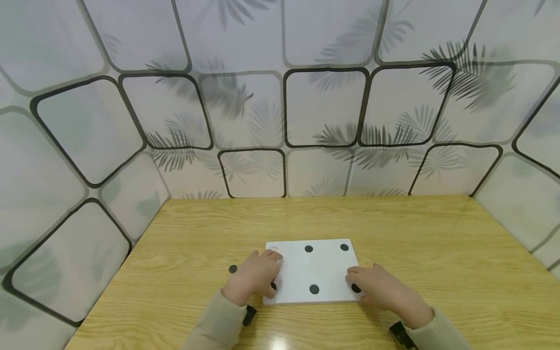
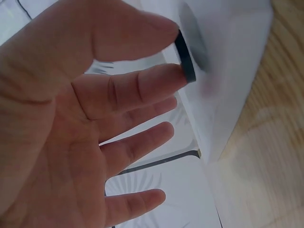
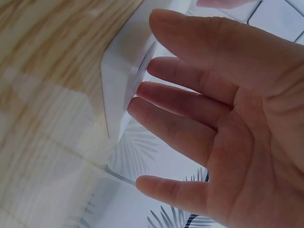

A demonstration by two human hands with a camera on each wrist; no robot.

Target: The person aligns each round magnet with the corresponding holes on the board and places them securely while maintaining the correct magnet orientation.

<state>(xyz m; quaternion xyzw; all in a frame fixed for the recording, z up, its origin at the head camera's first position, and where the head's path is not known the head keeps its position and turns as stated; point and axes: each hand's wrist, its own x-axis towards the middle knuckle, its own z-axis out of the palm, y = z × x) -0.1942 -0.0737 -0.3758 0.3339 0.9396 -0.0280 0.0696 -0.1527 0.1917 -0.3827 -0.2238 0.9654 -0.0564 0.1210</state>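
A white rectangular board point(image 1: 297, 272) lies on the table with several black round discs on its top. My left hand point(image 1: 253, 275) is over the board's left side. Between thumb and index fingertip it pinches a small black disc point(image 2: 185, 56), tilted on edge close over the white surface. The other left fingers are spread and hold nothing. At the right side, my right hand point(image 1: 387, 291) has its fingers extended, with fingertips right at the board's edge, beside a disc point(image 1: 356, 288). A pale round mark point(image 1: 273, 248) shows at the board's upper left corner.
One loose black disc point(image 1: 233, 268) lies on the wooden table point(image 1: 210, 233), left of the board. Patterned cloth walls point(image 1: 323, 107) enclose the table at the back and both sides. Dark straps point(image 1: 250, 315) sit at both wrists.
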